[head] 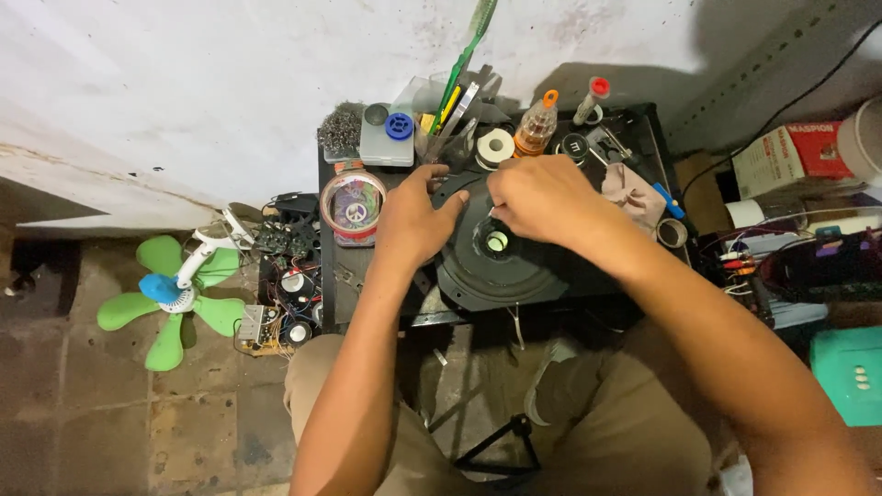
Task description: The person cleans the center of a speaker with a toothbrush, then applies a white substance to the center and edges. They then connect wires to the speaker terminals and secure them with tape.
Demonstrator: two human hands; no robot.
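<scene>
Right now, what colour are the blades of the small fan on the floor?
Light green blades, seen in the head view.

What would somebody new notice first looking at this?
Two bare hands meet over a round black disc on a small cluttered black table: the left hand rests on its rim, the right hand near its centre. A green fan lies on the floor at left.

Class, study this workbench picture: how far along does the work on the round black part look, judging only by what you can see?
Done: the round black disc-shaped part lies flat on the small black table, tools standing behind it. In hand: the left hand steadies its rim; the right hand works just above its pale centre hub, any tool hidden. Left: cannot tell; the hub sits exposed.
</scene>
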